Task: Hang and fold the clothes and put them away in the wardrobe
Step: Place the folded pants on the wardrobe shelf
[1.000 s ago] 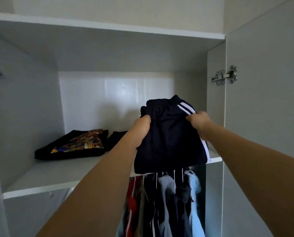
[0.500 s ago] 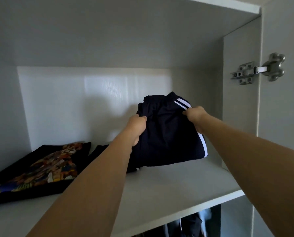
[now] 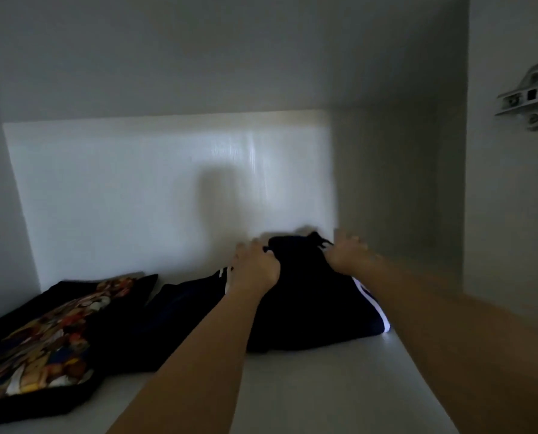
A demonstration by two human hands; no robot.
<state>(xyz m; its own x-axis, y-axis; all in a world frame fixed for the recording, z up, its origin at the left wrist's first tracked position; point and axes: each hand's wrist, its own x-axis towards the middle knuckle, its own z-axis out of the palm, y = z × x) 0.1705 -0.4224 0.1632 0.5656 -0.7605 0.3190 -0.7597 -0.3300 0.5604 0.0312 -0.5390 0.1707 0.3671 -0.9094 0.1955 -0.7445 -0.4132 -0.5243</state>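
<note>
— How many garments are on the wardrobe shelf [image 3: 324,386]?

— Three that I can count: the folded navy track shorts [image 3: 308,305] under my hands, another dark folded piece [image 3: 180,311] touching them at nine o'clock, and a black printed T-shirt [image 3: 42,343] further on at eight o'clock.

— What do the shorts look like?

— Dark navy, white side stripes, lying flat on the shelf towards the back corner at three o'clock. No readable label.

— Your hands?

— My left hand [image 3: 255,267] rests knuckles-up on the waistband; whether it pinches, I cannot tell. My right hand [image 3: 346,252] lies spread, fingers loose, at the far edge.
</note>
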